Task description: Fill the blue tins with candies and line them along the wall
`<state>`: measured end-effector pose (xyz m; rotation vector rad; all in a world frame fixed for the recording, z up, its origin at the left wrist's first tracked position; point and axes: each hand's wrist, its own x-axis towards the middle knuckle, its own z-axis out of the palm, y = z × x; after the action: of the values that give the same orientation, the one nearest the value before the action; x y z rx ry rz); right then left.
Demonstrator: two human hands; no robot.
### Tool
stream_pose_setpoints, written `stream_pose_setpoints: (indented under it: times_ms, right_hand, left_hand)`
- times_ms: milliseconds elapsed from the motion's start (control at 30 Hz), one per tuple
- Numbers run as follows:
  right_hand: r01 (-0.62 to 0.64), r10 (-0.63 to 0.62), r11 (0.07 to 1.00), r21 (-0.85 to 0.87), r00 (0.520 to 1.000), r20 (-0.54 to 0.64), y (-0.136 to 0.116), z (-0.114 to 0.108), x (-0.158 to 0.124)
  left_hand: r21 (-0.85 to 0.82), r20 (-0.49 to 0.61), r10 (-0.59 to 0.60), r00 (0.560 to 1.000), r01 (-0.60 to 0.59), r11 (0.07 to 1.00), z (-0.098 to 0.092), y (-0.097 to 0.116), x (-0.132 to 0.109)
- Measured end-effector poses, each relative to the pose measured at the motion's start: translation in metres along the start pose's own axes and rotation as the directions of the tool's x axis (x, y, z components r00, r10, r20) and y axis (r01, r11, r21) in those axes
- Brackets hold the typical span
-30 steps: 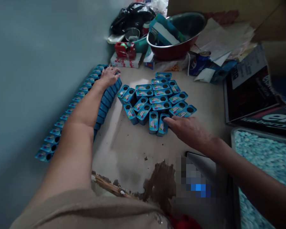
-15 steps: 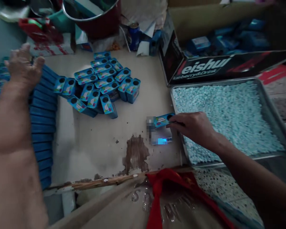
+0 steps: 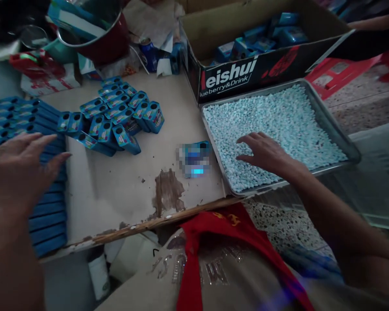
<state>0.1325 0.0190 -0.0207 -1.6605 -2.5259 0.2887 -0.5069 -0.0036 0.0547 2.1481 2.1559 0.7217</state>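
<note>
My left hand [image 3: 26, 166], fingers spread, is over the rows of blue boxes [image 3: 50, 216] at the table's left edge; whether it touches them is unclear. Above the metal tray [image 3: 227, 175] of pale blue pellets [image 3: 278, 125], my right hand [image 3: 266, 155] has its thumb and fingers apart and holds nothing. One blue box [image 3: 203, 146] lies on the table just left of the tray, beside a pixelated patch. A loose cluster of blue boxes [image 3: 118, 110] with dark round holes on top stands at the middle left.
A black carton [image 3: 233, 77] with more blue boxes stands behind the tray. At the back left are a red pot [image 3: 110, 45], a blue can [image 3: 148, 54] and a red item [image 3: 35, 65]. Part of a person's arm [image 3: 376, 23] shows at the top right.
My right hand has let go of the small blue box and moved right over the pellets. My left hand is lower over the stacked boxes. The view has shifted to the right.
</note>
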Motion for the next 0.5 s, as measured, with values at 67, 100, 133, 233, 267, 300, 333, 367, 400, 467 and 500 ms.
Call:
stream_pose_setpoints:
  times_ms: [67, 100, 133, 233, 267, 300, 333, 367, 400, 467, 500]
  right_hand:
    - [0.102, -0.099, 0.994, -0.031, 0.992, 0.077, 0.011, 0.012, -0.002]
    - [0.14, -0.136, 0.989, -0.038, 0.985, 0.106, 0.012, 0.018, -0.001]
    - [0.167, -0.16, 0.985, -0.052, 0.979, 0.125, 0.011, 0.023, 0.002]
    - [0.2, -0.179, 0.971, -0.132, 0.972, 0.154, 0.003, 0.028, 0.013]
    - [0.204, -0.178, 0.967, -0.154, 0.97, 0.168, 0.001, 0.027, 0.016]
    - [0.204, -0.172, 0.965, -0.163, 0.967, 0.19, 0.001, 0.025, 0.019]
    - [0.197, -0.162, 0.968, -0.154, 0.963, 0.216, 0.002, 0.022, 0.021]
    - [0.173, -0.14, 0.977, -0.127, 0.962, 0.236, 0.004, 0.019, 0.022]
    - [0.123, -0.101, 0.989, -0.081, 0.966, 0.237, 0.007, 0.016, 0.022]
    - [-0.043, 0.029, 0.996, 0.077, 0.986, 0.166, 0.011, 0.009, 0.021]
    - [-0.143, 0.124, 0.972, 0.186, 0.986, 0.109, 0.012, 0.006, 0.019]
  left_hand:
    - [0.101, -0.001, 0.074, 0.997, -0.074, 0.992, 0.008, 0.01, -0.014]
    - [0.12, 0.002, 0.104, 0.995, -0.103, 0.987, 0.013, 0.015, -0.018]
    - [0.125, 0.014, 0.125, 0.992, -0.126, 0.984, 0.019, 0.022, -0.02]
    - [0.107, 0.055, 0.164, 0.985, -0.169, 0.98, 0.035, 0.041, -0.019]
    - [0.095, 0.071, 0.176, 0.982, -0.182, 0.979, 0.04, 0.047, -0.018]
    - [0.083, 0.088, 0.187, 0.978, -0.195, 0.977, 0.044, 0.052, -0.017]
    - [0.071, 0.104, 0.197, 0.975, -0.205, 0.976, 0.048, 0.056, -0.018]
    - [0.057, 0.12, 0.204, 0.972, -0.212, 0.976, 0.052, 0.059, -0.019]
    - [0.04, 0.141, 0.207, 0.968, -0.215, 0.976, 0.055, 0.061, -0.021]
    - [0.004, 0.172, 0.207, 0.963, -0.211, 0.977, 0.062, 0.064, -0.027]
    - [-0.005, 0.185, 0.211, 0.96, -0.214, 0.977, 0.066, 0.065, -0.031]
